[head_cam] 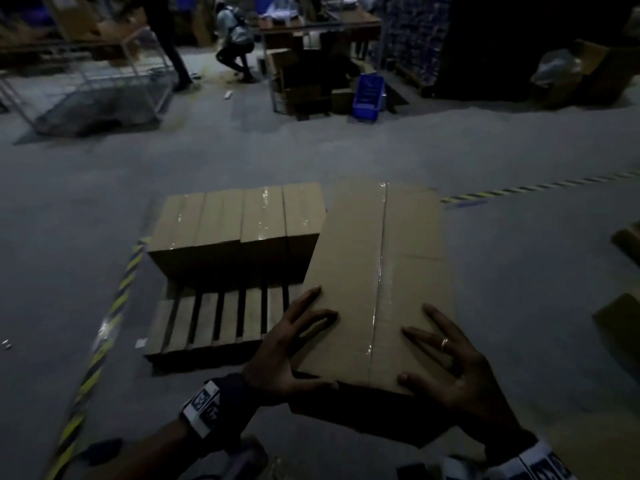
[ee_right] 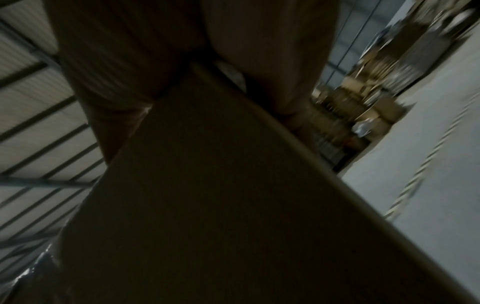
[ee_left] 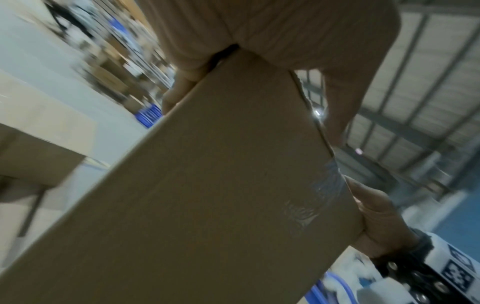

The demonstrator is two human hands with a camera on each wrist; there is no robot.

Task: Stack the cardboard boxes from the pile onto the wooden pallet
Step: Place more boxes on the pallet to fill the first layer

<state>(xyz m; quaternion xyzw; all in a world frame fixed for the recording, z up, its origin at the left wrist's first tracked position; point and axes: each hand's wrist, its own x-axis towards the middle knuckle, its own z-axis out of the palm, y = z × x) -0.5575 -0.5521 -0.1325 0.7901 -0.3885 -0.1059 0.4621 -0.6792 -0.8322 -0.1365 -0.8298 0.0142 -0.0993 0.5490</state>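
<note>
I hold a taped cardboard box (head_cam: 381,271) tilted above the right end of the wooden pallet (head_cam: 207,323). My left hand (head_cam: 294,344) grips its near left corner, fingers on top and thumb on the near side. My right hand (head_cam: 450,368) grips the near right part the same way. A row of several upright boxes (head_cam: 235,223) stands on the pallet's far half. In the left wrist view the box (ee_left: 207,185) fills the frame between the left hand (ee_left: 259,30) and right hand (ee_left: 379,218). The right wrist view shows the box (ee_right: 207,205) dark and blurred.
Yellow-black floor tape (head_cam: 114,306) runs along the pallet's left side. More cardboard boxes (head_cam: 623,323) lie at the right edge. Far back are a metal trolley (head_cam: 104,98), a blue crate (head_cam: 369,95), stacked goods and a crouching person (head_cam: 235,39).
</note>
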